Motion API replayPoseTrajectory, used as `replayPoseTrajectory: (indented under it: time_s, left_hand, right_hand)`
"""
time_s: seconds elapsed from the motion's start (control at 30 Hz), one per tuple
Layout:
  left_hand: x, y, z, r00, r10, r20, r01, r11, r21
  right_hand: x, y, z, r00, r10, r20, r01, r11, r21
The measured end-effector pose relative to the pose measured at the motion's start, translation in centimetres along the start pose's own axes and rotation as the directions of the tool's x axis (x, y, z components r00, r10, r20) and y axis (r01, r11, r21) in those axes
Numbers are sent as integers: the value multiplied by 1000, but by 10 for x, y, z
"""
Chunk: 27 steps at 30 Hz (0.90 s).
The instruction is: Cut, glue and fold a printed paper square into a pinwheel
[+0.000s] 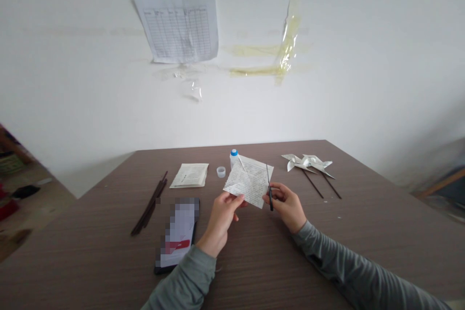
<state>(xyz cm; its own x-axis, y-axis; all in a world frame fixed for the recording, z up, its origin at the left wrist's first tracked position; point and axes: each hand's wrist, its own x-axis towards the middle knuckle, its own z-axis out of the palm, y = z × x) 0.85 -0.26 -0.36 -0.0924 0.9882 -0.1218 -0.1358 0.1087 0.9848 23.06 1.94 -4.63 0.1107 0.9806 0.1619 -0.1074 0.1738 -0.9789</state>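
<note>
A square sheet of printed paper is held up over the table, pinched at its lower left edge by my left hand. A slit seems to run in from its upper left side. My right hand grips a pair of scissors with dark handles, blades pointing away from me along the sheet's right corner. Whether the blades touch the paper, I cannot tell. Behind the sheet stands a white bottle with a blue top, partly hidden by the paper.
Two paper pinwheels on dark sticks lie at the back right. To the left are a stack of paper squares, a small translucent cap, several dark sticks and a phone. A wall rises behind the table.
</note>
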Motion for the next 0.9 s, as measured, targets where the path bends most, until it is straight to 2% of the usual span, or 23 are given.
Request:
replayPoseTrajectory:
  time_s: [0.13, 0.23, 0.67, 0.9]
  left_hand:
    - [-2, -4, 5, 998, -31, 55, 32, 999, -11]
    - [-2, -5, 6, 998, -24, 56, 25, 999, -20]
    - [0, -2, 6, 1000, 7, -26, -7, 1000, 1]
    - [1, 0, -2, 993, 81, -92, -81, 997, -1]
  right_hand:
    - [-1, 1, 3, 1000, -15, 2, 15, 1000, -5]
    - [-2, 1, 5, 1000, -22, 8, 23, 1000, -9]
    - [-2, 3, 5, 1000, 3, 23, -4, 1000, 23]
    - [-5, -7, 0, 997, 62, 52, -64, 997, 33]
